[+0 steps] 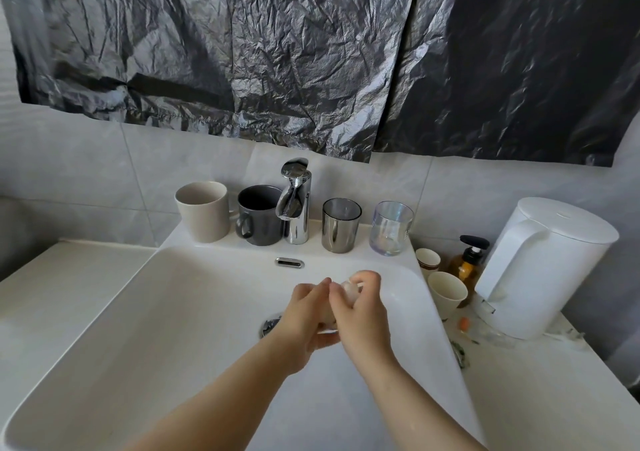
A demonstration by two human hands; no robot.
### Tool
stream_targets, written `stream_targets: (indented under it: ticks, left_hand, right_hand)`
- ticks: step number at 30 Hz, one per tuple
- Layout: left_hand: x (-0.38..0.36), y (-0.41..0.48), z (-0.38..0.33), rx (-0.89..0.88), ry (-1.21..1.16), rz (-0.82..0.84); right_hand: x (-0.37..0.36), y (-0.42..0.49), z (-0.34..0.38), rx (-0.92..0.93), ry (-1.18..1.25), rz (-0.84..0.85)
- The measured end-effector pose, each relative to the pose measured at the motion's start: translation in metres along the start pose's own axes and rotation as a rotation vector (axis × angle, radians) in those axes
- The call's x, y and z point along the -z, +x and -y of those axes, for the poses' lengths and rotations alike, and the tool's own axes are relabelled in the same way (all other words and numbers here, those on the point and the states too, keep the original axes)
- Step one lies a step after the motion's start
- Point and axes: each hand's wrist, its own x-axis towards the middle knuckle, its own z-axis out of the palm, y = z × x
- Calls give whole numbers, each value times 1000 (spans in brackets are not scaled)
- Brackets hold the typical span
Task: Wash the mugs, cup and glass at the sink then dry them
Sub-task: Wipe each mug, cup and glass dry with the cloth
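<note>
On the sink's back ledge stand a beige mug (202, 210), a dark grey mug (259, 213), a smoky mirrored cup (341, 224) and a clear glass (391, 227), all upright. The chrome tap (294, 201) rises between the grey mug and the cup, and no water shows. Over the white basin (156, 312), my left hand (304, 315) and my right hand (360, 315) are pressed together around a small pale object (348, 289). My fingers curl round it and hide most of it, so I cannot tell what it is.
The drain (270, 324) sits just left of my hands. On the counter to the right are two paper cups (446, 289), an amber pump bottle (467, 260) and a white kettle (540, 263). A black plastic sheet (311, 52) covers the wall above.
</note>
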Motion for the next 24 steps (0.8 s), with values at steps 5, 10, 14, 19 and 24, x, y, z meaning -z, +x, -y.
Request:
stream_targets:
  ticks: [5,10,14,19,24]
  left_hand:
    - [8,6,-5,306,-118,62]
    - [9,1,-11,363,-57,2]
    - [0,-9,-16,352,-68,-12]
    - [-21,-10,-14,14,-6,-190]
    - [-23,-3,-10,-400,310,-352]
  right_hand:
    - [-2,-11,-11,300,-157,12]
    - [6,-7,-10,497,-302,123]
    - [6,-4,-12,633,-382,49]
    - [-3,-8,-4,480,-328,-114]
    - [-7,-10,10,-108,219,-23]
